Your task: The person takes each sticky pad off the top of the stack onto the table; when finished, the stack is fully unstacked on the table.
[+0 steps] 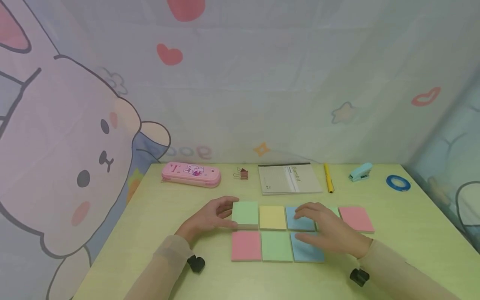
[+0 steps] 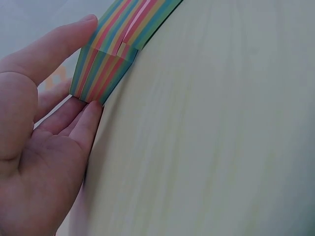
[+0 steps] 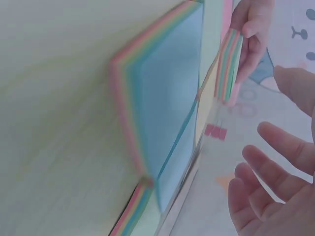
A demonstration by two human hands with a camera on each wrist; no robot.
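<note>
Pale cloth (image 1: 262,83) printed with hearts and a large rabbit (image 1: 71,137) hangs behind our light yellow-green table (image 1: 112,258). On it we see two rows of square note pads; we take their middle as the clock's centre, with twelve at the far edge.

At ten lies a pink pencil case (image 1: 191,175), at eleven the binder clips (image 1: 243,174), at twelve a notebook (image 1: 290,180), between one and two a yellow pen (image 1: 328,178), at two a mint stapler (image 1: 361,172), and nearer three a roll of blue tape (image 1: 392,188).

Our left hand (image 1: 208,216) grasps the thick green pad (image 1: 245,213) at the back row's nine o'clock end, thumb and fingers pinching its striped edges; whether its underside rests on the table, we cannot tell. Just beside it, at three, sits the yellow pad (image 1: 272,218), and at six, the front pink pad (image 1: 246,246).

Our right hand (image 1: 331,233) is released, its fingers spread and loosely bent over the back blue pad (image 1: 295,225) and the front blue pad (image 1: 307,251); we cannot tell whether a fingertip touches either. It partly hides another green pad (image 1: 334,211) in the back row, which ends at three with the back pink pad (image 1: 357,219). Between the front row's pink and blue lies the front green pad (image 1: 276,246).
</note>
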